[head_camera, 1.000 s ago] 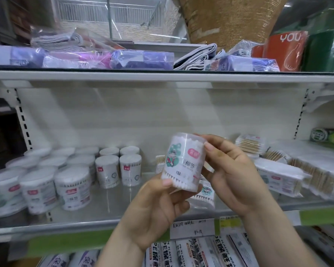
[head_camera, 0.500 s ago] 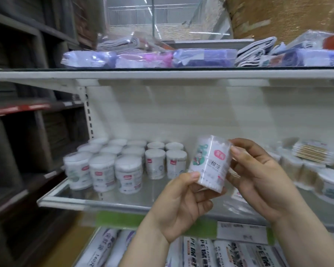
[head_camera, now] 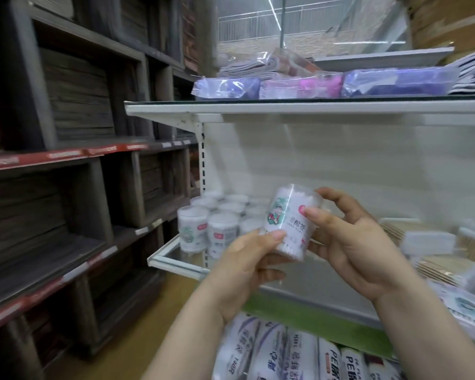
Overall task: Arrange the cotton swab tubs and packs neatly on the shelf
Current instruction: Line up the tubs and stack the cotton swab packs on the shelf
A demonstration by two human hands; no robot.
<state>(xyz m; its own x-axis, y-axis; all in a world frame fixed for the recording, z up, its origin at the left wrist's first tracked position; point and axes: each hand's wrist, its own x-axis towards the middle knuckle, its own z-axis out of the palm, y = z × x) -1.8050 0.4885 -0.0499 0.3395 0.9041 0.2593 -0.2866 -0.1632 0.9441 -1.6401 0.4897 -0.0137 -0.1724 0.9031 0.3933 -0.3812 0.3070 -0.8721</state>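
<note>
Person is holding one cotton swab tub (head_camera: 288, 223) in both hands, in the air in front of the middle shelf (head_camera: 176, 263), not set down. The tub leans a bit, top tipped to the right, label facing the camera. Left hand (head_camera: 247, 272) grips it from below: thumb (head_camera: 274, 235) is pressed on the lower front and the other fingers are curled underneath, mostly hidden. Right hand (head_camera: 348, 242) grips the right side: thumb on the label, fingers bent round the back near the lid. Both hands are closed on the tub. Behind and left of it, a cluster of matching tubs (head_camera: 220, 223) stands upright at the left end of the shelf (rows look tight, though blur makes them hard to count). Flat swab packs (head_camera: 428, 242) lie further right on the same shelf, blurred. The upper shelf (head_camera: 285, 108) carries wrapped purple and pink bundles (head_camera: 299, 87). Below the green price strip (head_camera: 313, 314) is a row of bag rolls (head_camera: 299, 355). Dark wooden racking (head_camera: 66, 133) fills the left side.
</note>
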